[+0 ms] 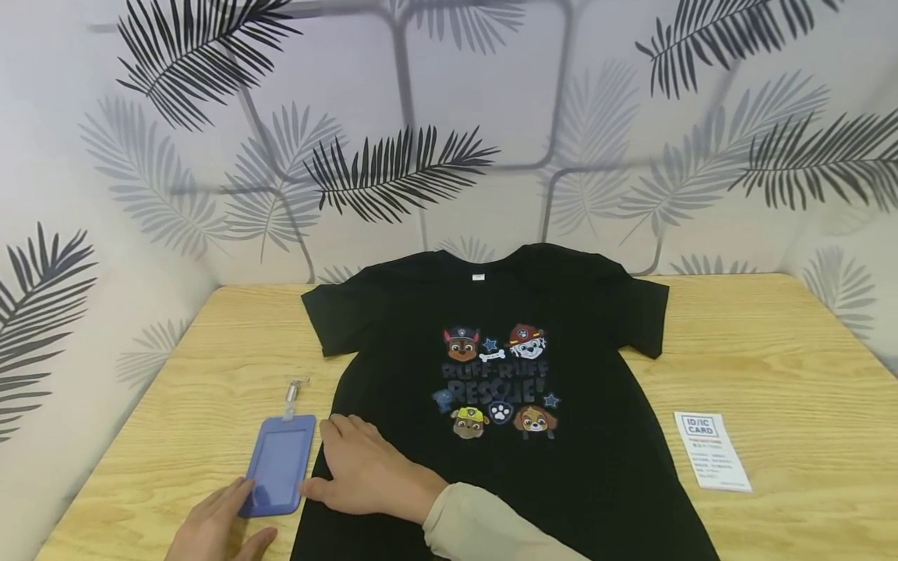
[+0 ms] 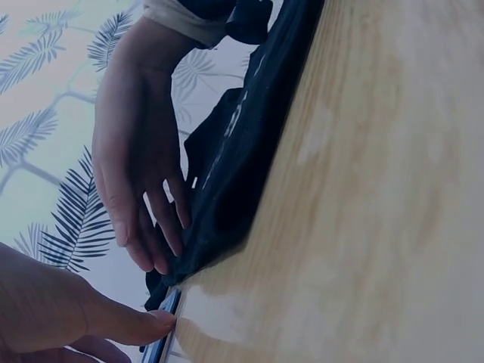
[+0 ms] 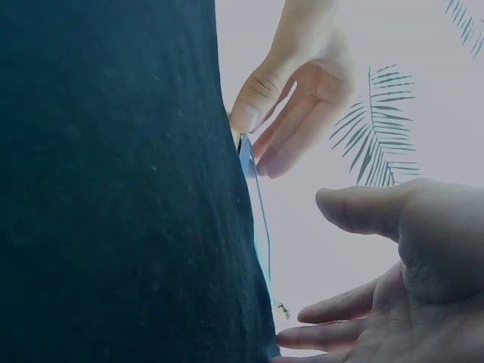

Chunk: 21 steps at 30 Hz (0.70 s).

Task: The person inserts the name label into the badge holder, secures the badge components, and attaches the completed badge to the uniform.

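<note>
A blue badge holder (image 1: 283,465) with a clear window and a metal clip (image 1: 293,391) lies on the table left of a black T-shirt (image 1: 589,444). My left hand (image 1: 217,522) is at the holder's lower left corner, its fingertips touching the edge and its thumb apart below. In the left wrist view only a thin edge of the holder (image 2: 160,333) shows beside the thumb. Over the shirt's left side lies my right hand (image 1: 375,467), fingers extended, its tips close to the holder's right edge. The right wrist view shows its thumb and fingers spread, with nothing held.
The shirt spreads flat over the middle of the wooden table (image 1: 793,351), with cartoon dogs (image 1: 498,382) printed on its front. A white ID card slip (image 1: 713,452) lies to its right. Behind the table hangs a leaf-patterned backdrop (image 1: 484,93).
</note>
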Each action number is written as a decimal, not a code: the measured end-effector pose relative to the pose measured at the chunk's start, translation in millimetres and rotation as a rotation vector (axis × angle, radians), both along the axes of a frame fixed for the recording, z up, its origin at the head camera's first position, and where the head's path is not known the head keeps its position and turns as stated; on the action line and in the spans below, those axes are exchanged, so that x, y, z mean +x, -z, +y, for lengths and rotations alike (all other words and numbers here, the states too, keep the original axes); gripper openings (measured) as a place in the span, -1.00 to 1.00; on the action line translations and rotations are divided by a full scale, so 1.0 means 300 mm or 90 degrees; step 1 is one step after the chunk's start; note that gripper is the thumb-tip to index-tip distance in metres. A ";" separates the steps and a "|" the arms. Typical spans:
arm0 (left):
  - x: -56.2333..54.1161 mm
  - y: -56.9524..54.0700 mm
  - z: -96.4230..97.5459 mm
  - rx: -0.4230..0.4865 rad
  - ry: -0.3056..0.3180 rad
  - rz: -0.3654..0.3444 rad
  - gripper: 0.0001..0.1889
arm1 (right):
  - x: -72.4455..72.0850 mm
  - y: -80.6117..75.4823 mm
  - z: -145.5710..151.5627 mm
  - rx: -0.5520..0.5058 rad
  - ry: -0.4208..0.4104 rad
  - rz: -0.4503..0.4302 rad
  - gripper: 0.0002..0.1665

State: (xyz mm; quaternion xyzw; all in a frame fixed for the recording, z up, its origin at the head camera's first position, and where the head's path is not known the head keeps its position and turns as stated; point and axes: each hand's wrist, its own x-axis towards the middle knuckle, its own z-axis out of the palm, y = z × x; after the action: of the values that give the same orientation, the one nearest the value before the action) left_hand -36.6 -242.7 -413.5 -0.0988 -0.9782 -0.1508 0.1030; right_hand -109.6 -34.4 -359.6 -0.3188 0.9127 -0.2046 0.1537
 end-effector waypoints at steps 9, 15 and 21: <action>-0.023 -0.016 -0.010 -0.006 -0.027 -0.063 -0.25 | -0.042 0.005 -0.059 0.028 0.025 -0.011 -0.10; -0.024 -0.024 -0.004 -0.002 -0.023 -0.042 -0.26 | -0.051 0.012 -0.077 0.032 -0.005 -0.009 -0.10; -0.030 -0.022 -0.002 -0.004 -0.028 -0.051 -0.27 | -0.050 0.029 -0.091 0.048 -0.004 -0.029 -0.11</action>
State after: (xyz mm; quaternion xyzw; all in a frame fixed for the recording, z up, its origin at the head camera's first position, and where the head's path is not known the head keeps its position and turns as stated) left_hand -45.7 -243.4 -406.9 -0.0715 -0.9839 -0.1493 0.0671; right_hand -124.6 -61.6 -368.3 -0.3105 0.9150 -0.1768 0.1872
